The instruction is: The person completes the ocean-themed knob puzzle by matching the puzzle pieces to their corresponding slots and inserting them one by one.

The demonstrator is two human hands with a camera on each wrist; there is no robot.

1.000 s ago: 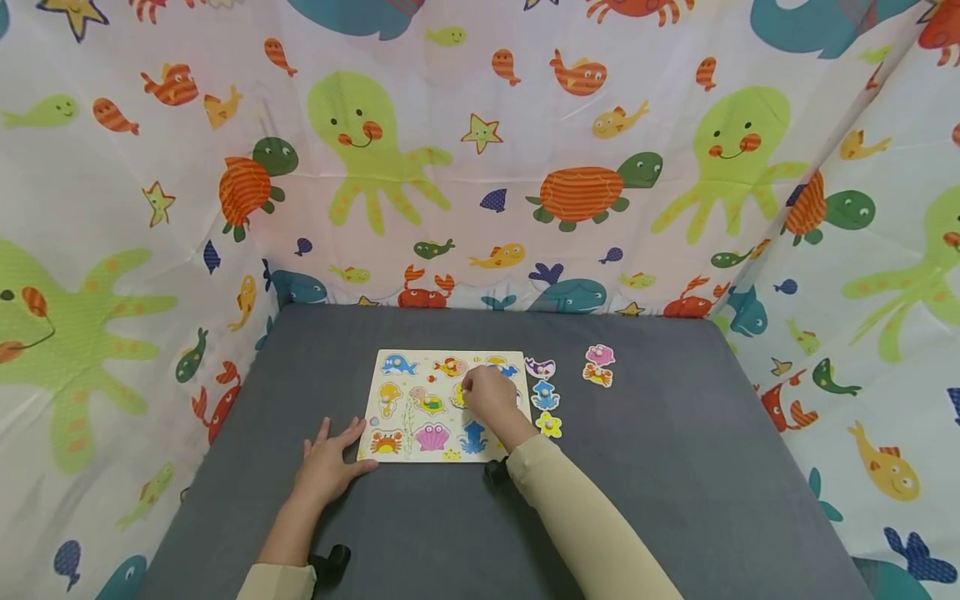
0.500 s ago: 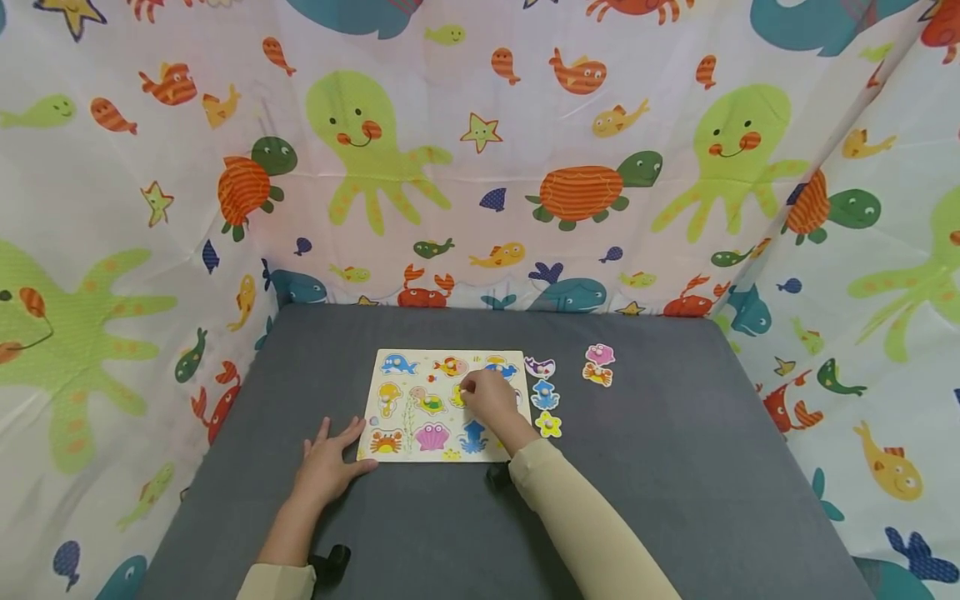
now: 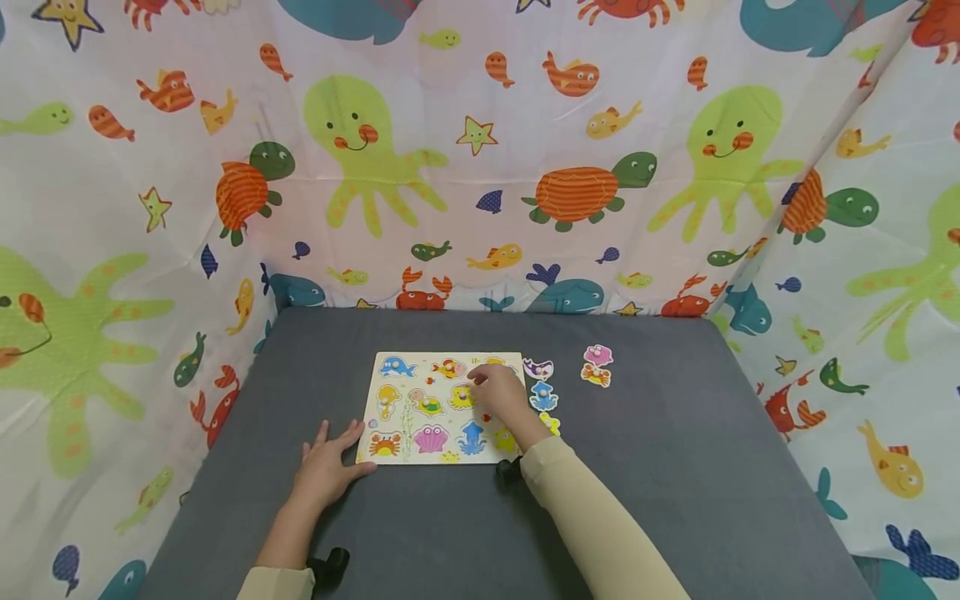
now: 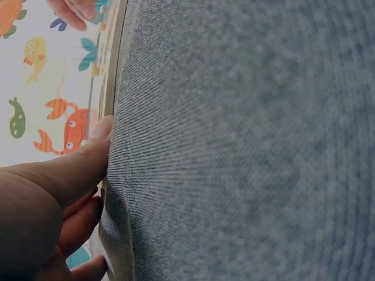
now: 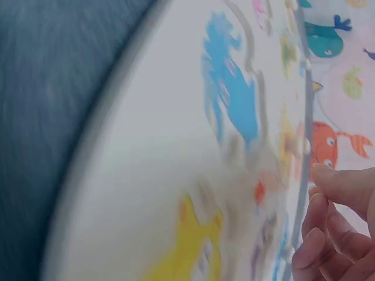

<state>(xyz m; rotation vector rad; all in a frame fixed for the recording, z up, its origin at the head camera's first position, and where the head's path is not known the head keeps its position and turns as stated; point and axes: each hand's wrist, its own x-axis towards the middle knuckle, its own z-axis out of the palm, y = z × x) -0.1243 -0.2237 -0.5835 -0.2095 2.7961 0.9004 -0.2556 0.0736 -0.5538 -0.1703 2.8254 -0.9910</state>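
Note:
A pale wooden peg puzzle board [image 3: 420, 457] with sea-animal shapes lies on the dark grey table. My left hand [image 3: 324, 468] rests at its lower left corner, fingers spread, thumb by the near edge. In the left wrist view, the thumb [image 4: 88, 158] touches the board's edge. Over the board's right part is my right hand [image 3: 502, 398], just right of the yellow octopus piece [image 3: 461, 397]. In the right wrist view, the right hand's bent fingers [image 5: 316, 240] show nothing between them. A yellow star shape [image 5: 196, 252] and a blue squid shape [image 5: 231, 88] appear below.
Right of the board lie loose pieces: a purple whale [image 3: 537, 368], a blue squid [image 3: 543, 396] and a yellow star [image 3: 551, 423], partly behind the right wrist. Farther right are a pink shell piece [image 3: 598, 356] and an orange crab piece [image 3: 596, 375]. Printed curtains surround the table.
My right hand has let go of the yellow octopus piece and moved slightly right, so the piece now shows in the board. The left hand stays put.

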